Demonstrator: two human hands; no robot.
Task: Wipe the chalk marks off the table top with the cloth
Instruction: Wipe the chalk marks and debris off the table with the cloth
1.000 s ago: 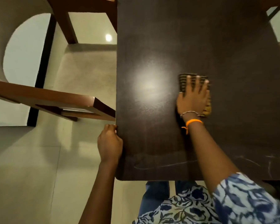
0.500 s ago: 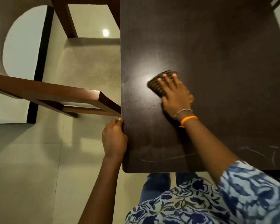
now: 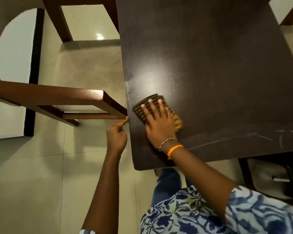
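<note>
A dark brown table top (image 3: 218, 68) fills the upper right. My right hand (image 3: 159, 125) presses flat on a folded striped brown-and-yellow cloth (image 3: 143, 108) near the table's left edge. Faint white chalk marks (image 3: 281, 137) run along the near edge to the right of my wrist. My left hand (image 3: 116, 135) rests against the table's left edge with its fingers curled and the forefinger touching the edge; it holds nothing.
A wooden chair (image 3: 61, 100) with a beige seat stands against the table's left side, its back rail close to my left hand. Another chair (image 3: 269, 176) sits under the near right corner. The floor is pale tile.
My right hand has slid the cloth leftward and nearer, from the table's middle to its left edge. My left hand has loosened from gripping the edge to a forefinger touch.
</note>
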